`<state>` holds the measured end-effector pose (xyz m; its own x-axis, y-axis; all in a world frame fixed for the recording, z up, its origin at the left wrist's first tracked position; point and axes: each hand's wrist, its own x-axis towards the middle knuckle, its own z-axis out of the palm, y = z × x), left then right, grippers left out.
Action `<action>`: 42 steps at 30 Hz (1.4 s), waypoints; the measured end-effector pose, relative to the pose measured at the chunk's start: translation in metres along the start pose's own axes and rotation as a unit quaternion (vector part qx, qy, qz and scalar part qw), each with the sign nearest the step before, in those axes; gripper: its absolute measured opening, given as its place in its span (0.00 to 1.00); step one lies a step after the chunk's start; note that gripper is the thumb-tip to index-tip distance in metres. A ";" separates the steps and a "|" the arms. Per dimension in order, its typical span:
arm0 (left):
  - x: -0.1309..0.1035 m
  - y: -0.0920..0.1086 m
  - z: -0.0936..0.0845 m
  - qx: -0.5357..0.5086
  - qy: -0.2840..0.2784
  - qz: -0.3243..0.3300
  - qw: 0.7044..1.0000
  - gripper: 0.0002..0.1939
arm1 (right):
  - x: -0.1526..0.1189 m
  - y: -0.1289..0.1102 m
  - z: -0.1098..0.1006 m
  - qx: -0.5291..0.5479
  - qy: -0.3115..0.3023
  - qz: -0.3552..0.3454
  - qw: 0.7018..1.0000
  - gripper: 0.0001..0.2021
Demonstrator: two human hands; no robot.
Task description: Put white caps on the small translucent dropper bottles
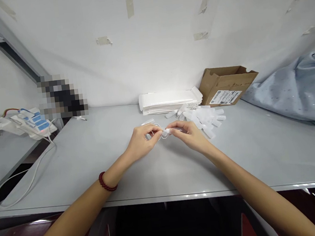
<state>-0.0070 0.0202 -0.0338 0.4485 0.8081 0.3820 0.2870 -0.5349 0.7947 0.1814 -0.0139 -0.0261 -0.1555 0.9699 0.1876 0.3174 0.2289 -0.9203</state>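
Both hands meet above the middle of the grey table. My left hand [143,140] is closed in a pinch on a thin white cord [164,135], whose small loops show between the hands. In the fingertips of my right hand [190,134] is a small white piece [167,131] at the cord; its exact kind is too small to tell. A translucent strip [148,121] lies just behind my left hand. Beside and behind my right hand spreads a heap of translucent white plastic pieces [203,117].
A stack of flat white packs [169,100] stands against the wall, beside an open cardboard box [225,87] with a label. Blue-grey cloth [293,87] covers the right end. At left are a power strip [40,122] and a trailing white cable [35,173]. The table's front edge [169,197] is near.
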 end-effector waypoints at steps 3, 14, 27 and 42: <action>0.004 -0.001 -0.003 -0.077 0.018 -0.069 0.994 0.15 | 0.000 -0.006 -0.001 0.006 0.009 0.001 1.000 0.09; 0.008 -0.006 -0.007 -0.106 -0.036 -0.125 0.986 0.13 | 0.002 -0.003 -0.002 -0.045 -0.007 -0.009 0.999 0.12; 0.024 -0.041 -0.022 -0.100 0.056 -0.221 0.969 0.16 | 0.017 0.038 -0.023 -0.292 0.075 -0.103 0.948 0.07; 0.018 -0.038 -0.017 0.122 0.135 -0.175 0.968 0.13 | 0.019 0.048 -0.014 -0.546 -0.036 -0.109 0.830 0.18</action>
<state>-0.0240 0.0596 -0.0490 0.0598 0.9676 0.2452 0.5876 -0.2326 0.7750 0.2065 0.0167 -0.0621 -0.3630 0.8974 0.2509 0.9270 0.3751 -0.0003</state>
